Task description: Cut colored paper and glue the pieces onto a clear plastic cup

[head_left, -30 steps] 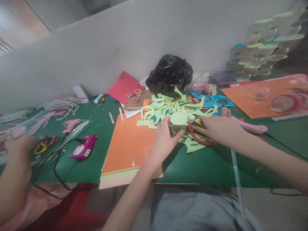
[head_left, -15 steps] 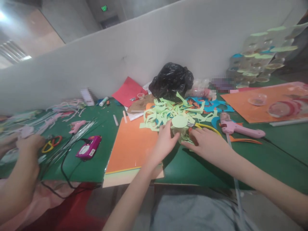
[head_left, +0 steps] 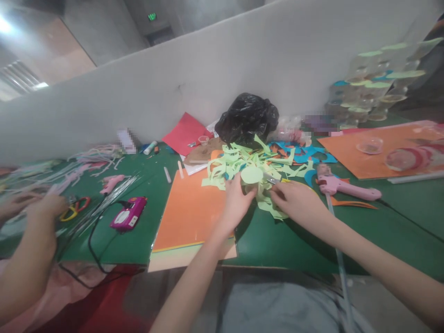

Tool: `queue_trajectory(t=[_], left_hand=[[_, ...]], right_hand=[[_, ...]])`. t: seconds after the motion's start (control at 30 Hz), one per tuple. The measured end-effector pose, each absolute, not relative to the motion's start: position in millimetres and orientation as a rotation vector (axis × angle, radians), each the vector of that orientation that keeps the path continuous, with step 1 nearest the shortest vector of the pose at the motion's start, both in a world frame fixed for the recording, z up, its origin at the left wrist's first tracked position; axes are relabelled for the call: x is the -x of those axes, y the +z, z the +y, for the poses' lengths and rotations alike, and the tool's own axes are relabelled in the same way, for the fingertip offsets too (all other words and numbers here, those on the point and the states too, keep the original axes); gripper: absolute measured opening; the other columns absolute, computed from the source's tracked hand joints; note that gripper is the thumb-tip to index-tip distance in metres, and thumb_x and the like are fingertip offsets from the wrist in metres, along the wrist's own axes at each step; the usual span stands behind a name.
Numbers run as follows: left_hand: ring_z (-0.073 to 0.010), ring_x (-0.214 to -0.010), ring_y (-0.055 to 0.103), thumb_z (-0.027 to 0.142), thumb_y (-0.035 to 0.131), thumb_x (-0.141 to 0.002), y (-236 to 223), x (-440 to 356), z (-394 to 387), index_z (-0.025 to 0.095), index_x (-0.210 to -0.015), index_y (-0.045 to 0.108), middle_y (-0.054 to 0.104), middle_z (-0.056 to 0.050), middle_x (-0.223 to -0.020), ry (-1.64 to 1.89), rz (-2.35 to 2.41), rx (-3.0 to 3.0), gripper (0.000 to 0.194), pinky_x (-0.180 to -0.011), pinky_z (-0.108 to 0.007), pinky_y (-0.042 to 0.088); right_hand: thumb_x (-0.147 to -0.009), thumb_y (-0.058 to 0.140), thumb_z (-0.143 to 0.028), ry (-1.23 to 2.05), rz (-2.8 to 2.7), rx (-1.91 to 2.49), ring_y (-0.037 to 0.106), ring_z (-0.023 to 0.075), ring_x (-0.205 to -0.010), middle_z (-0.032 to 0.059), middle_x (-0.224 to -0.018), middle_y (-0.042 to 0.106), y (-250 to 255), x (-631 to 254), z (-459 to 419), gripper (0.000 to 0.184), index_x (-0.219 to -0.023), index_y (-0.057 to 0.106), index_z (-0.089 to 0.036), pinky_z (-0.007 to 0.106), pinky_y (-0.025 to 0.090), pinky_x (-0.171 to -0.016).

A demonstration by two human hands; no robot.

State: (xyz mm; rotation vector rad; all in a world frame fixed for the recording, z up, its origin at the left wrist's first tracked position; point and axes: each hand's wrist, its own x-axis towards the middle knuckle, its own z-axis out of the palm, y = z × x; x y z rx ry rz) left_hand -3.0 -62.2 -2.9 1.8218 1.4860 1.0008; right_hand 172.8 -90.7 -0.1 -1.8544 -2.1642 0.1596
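Observation:
My left hand (head_left: pixel 239 196) is closed around a small clear plastic piece, probably a bottle part, largely hidden behind the fingers. A light green paper disc (head_left: pixel 252 175) lies on top of it. Just to the right, my right hand (head_left: pixel 293 199) is closed on a pair of scissors (head_left: pixel 272 179). Their metal blades point left toward the disc, and a bit of yellow handle shows behind the fingers. Around and beneath both hands spreads a pile of light green paper scraps (head_left: pixel 236 159).
Orange paper sheets (head_left: pixel 190 208) lie at left. A pink glue gun (head_left: pixel 347 187) with a cord rests at right. Behind the scraps sits a black plastic bag (head_left: pixel 248 118). Stacked clear pieces with paper discs (head_left: pixel 371 88) stand far right. A co-worker's hands (head_left: pixel 45 206) are at far left.
My right hand has come off the clear piece, moved slightly right and closed over the scissors. The left hand has shifted the piece and disc slightly left. A co-worker's hands moved a little.

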Motion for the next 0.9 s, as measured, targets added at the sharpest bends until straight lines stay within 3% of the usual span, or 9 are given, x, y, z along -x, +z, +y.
queue_trajectory(t=[0.3,0.53,0.67,0.9], left_hand=[[-0.0262,-0.115,0.053,0.027,0.072,-0.082,8.5,13.6,-61.6,0.020,-0.120,0.057,0.060,-0.012,-0.115,1.098,1.645,-1.725,0.042,-0.097,-0.039,0.044],[-0.0276,-0.124,0.047,0.026,0.071,-0.083,12.6,17.4,-60.7,0.022,-0.120,0.058,0.065,-0.009,-0.123,1.142,1.622,-1.776,0.039,-0.104,-0.041,0.041],[-0.0296,-0.128,0.045,0.028,0.070,-0.084,20.3,23.3,-64.7,0.021,-0.124,0.058,0.065,-0.010,-0.127,1.158,1.669,-1.779,0.042,-0.107,-0.044,0.040],[-0.0257,-0.118,0.059,0.031,0.069,-0.085,16.1,39.8,-64.2,0.023,-0.126,0.057,0.066,-0.012,-0.124,1.241,1.560,-1.741,0.043,-0.102,-0.043,0.046]], right_hand=[[-0.097,0.047,-0.031,-0.029,-2.205,1.826,0.060,0.0232,-0.078,0.0057,-0.074,0.067,4.8,-167.9,-95.5,0.027,-0.077,0.060,-0.018,0.033,0.032,-0.069],[-0.096,0.049,-0.032,-0.084,-2.177,1.652,0.062,0.0256,-0.085,0.0082,-0.089,0.068,5.6,-167.0,-92.2,0.018,-0.093,0.058,-0.018,0.034,0.038,-0.074],[-0.094,0.054,-0.038,-0.001,-2.105,1.637,0.064,0.0237,-0.079,0.0071,-0.090,0.069,10.2,-163.3,-89.4,0.022,-0.103,0.057,-0.018,0.032,0.039,-0.069],[-0.097,0.053,-0.041,0.103,-2.130,1.606,0.065,0.0234,-0.084,0.0074,-0.096,0.070,21.2,-152.4,-86.8,0.025,-0.104,0.058,-0.017,0.032,0.041,-0.072]])
